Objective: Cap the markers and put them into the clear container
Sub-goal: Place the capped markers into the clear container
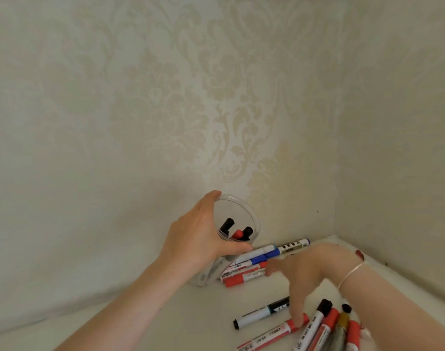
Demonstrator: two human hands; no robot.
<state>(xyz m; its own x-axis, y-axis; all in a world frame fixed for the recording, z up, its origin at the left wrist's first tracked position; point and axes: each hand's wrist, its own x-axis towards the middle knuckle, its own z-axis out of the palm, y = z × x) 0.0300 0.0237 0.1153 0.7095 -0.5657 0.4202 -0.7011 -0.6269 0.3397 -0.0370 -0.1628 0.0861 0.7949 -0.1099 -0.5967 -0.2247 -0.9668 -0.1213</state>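
Right now the left hand (203,239) is curled round the rim of the clear container (238,224), thumb on the near side and fingertip on the far side, tipping its mouth toward the person near the back of the table (140,312); two black-capped markers and a red-capped one (238,233) already sit inside. The right hand (307,279) reaches down with fingers spread, one fingertip touching a red-capped marker (274,334) in the loose cluster at the table's near right edge; whether it pinches it I cannot tell. A second group of markers (257,262) lies just beside the container's base. The step looks like picking the next marker: best to lift one alone, check the cap is seated fully, and slide it in cap-up while the left hand steadies the tilted container so it does not roll.
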